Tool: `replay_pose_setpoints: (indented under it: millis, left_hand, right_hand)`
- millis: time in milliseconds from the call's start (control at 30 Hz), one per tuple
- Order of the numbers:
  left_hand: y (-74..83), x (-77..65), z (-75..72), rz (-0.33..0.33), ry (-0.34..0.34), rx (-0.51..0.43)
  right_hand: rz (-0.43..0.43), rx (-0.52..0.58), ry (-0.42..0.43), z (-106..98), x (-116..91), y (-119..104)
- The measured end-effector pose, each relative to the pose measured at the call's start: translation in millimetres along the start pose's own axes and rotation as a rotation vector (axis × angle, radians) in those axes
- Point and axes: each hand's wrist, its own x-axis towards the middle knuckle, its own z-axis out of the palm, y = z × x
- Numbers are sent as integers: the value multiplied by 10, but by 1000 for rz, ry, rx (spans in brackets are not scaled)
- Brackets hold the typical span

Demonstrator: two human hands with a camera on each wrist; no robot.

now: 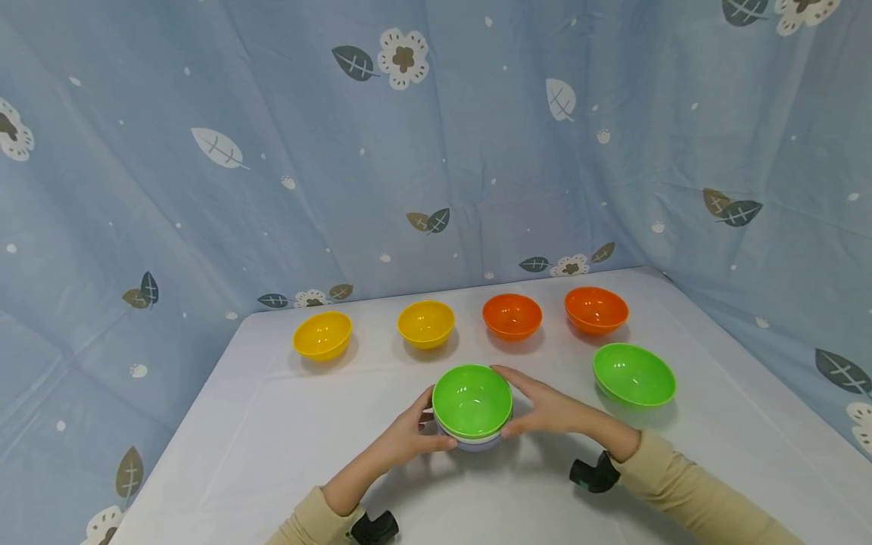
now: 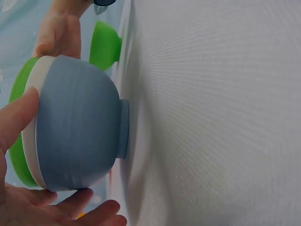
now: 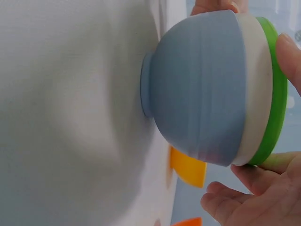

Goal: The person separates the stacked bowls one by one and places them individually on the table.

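Between the two hands stands a stack of nested bowls: a green bowl (image 1: 472,401) on top, a white bowl (image 3: 257,89) under it, and a blue-grey bowl (image 2: 77,125) at the bottom. The blue-grey bowl's foot is down at the white cloth. My left hand (image 1: 405,437) holds the stack from the left, thumb at the white rim and fingers spread along the far side. From the right, my right hand (image 1: 545,405) holds the green bowl at its rim, with thumb and fingers on opposite sides. The bowls' insides below the green one are hidden.
Two yellow bowls (image 1: 323,336) (image 1: 426,325) and two orange bowls (image 1: 512,316) (image 1: 596,310) line the back of the white-covered table (image 1: 272,424). Another green bowl (image 1: 634,375) stands at the right. A blue patterned curtain (image 1: 306,174) hangs behind.
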Motion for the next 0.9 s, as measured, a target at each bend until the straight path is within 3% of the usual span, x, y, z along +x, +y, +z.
replay_pose_setpoints:
  millis: [100,433,900]
  left_hand:
    - [-14,5,12,8,-3,-5]
    - [244,-97,-3,23,-21,-25]
    - [219,-91,4,42,-2,-28]
  right_hand:
    - [-8,-5,6,28,16,32]
    - [65,9,16,138,42,-7]
    - [60,68,68,238,86,-55]
